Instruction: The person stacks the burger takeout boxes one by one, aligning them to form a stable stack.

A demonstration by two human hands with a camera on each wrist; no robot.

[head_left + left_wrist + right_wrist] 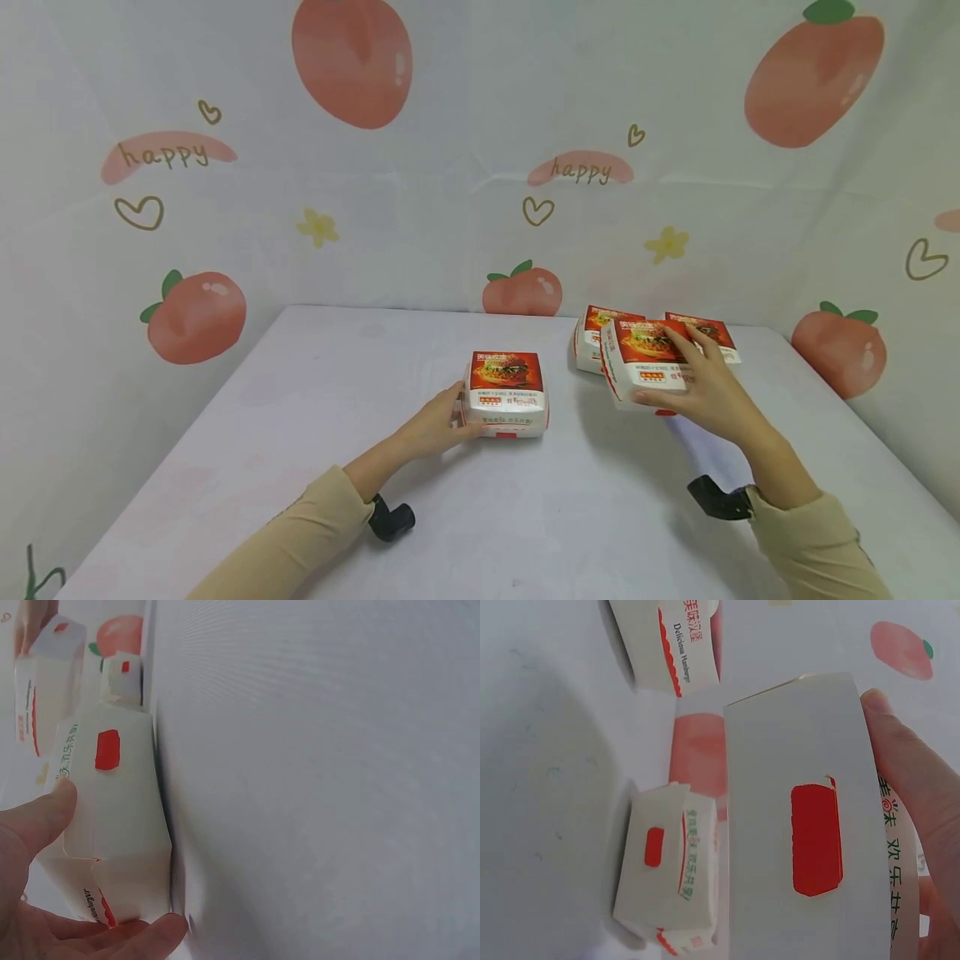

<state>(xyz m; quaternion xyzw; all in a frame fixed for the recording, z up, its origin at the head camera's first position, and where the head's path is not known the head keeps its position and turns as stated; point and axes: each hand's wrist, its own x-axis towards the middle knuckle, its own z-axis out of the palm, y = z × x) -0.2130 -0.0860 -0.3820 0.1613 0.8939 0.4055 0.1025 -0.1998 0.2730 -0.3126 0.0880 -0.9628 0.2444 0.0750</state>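
Beige sleeves (292,533) are seen at bottom. By the left hand (433,425) a burger box (506,392) is gripped at frame centre; by the right hand (708,387) another box (637,357) is held raised, centre right, before two more boxes (588,343).

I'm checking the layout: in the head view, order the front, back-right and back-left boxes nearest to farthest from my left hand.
1. Front box, gripped by your left hand.
2. Back-left box, farther back, rightward.
3. Back-right box, farthest right.

Tbl (555,517) front: room | gap btwn ctr box (507,400) & raised box (637,343) | rear boxes (591,337) blk
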